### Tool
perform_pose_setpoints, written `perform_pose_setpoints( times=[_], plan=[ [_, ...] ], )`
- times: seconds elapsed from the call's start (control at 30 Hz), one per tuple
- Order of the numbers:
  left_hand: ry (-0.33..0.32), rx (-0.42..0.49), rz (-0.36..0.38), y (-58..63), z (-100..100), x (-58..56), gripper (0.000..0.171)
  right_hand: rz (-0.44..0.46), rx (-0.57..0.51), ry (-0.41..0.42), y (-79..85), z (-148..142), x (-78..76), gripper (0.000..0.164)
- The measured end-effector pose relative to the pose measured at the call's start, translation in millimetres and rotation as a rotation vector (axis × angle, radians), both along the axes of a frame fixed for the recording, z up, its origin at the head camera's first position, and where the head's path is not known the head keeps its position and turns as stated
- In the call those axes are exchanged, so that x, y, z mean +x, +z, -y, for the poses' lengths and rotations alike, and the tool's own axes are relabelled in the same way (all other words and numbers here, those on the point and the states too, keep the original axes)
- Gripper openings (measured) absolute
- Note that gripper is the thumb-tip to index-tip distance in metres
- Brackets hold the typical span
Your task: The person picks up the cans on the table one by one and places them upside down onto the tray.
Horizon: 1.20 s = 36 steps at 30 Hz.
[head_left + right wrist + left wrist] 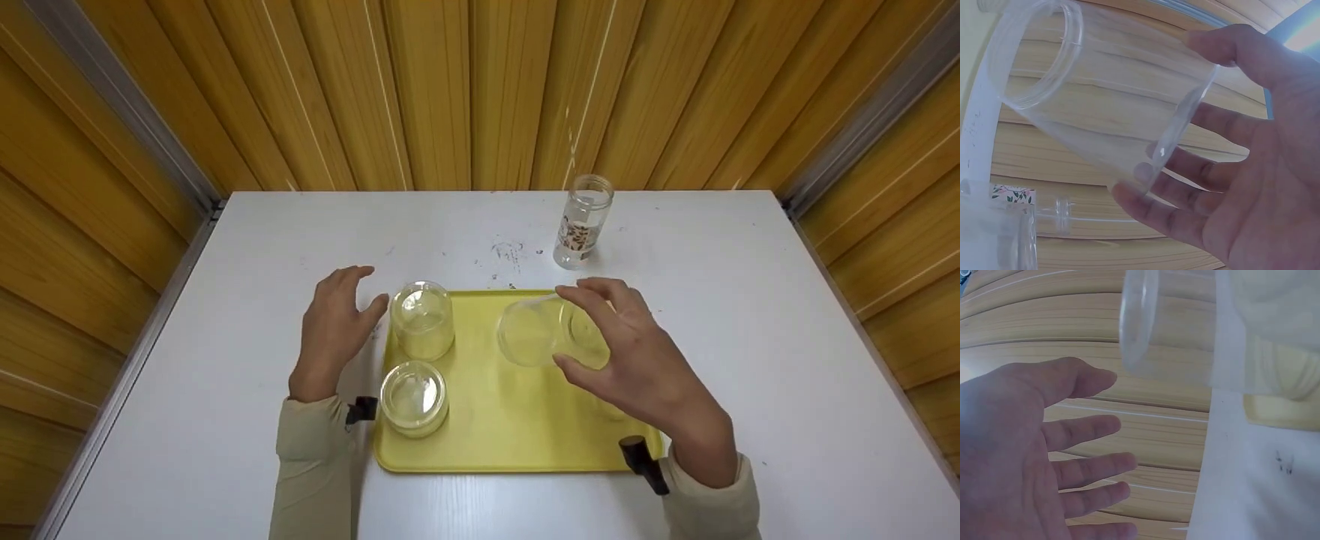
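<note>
My right hand grips a clear jar by its base end above the tray. Seen in the right wrist view, thumb and fingertips press the jar's sides, and its threaded mouth points away from the palm. The left hand holds nothing; its fingers are spread beside a second clear jar at the yellow tray's back left. In the left wrist view the thumb is close to that jar's end, apart from it. A third clear jar stands in front of the second.
Behind the tray, toward the right, stands a tall clear bottle with a patterned label. The white table meets wood-look panel walls at the back and sides.
</note>
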<state>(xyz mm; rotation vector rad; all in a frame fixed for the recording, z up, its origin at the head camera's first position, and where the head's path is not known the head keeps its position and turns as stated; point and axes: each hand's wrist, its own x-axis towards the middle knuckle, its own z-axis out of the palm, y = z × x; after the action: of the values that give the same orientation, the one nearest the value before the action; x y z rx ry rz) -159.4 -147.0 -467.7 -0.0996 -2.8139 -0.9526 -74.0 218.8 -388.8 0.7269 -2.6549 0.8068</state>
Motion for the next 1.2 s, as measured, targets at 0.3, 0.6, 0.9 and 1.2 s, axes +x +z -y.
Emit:
perform_pose_setpoints(
  times=[0.3,0.6,0.9,1.2],
  plan=[
    [0.016,-0.036,0.061,-23.8,8.4,-10.7,0.046,0.064,0.089,-0.026,-1.3,10.2,5.9,0.066],
    [-0.036,-0.057,0.118,-34.5,9.5,-12.0,0.050,0.058,0.189,-0.042,-3.0,20.4,13.5,0.064],
    [-0.078,-0.038,0.164,-42.3,9.7,-14.2,0.050,0.172,0.223,-0.011,-2.5,29.2,18.7,0.063],
    [-0.090,-0.020,0.208,-48.5,8.8,-16.5,0.052,0.180,0.263,0.020,-4.5,37.2,22.1,0.060]
  ],
)
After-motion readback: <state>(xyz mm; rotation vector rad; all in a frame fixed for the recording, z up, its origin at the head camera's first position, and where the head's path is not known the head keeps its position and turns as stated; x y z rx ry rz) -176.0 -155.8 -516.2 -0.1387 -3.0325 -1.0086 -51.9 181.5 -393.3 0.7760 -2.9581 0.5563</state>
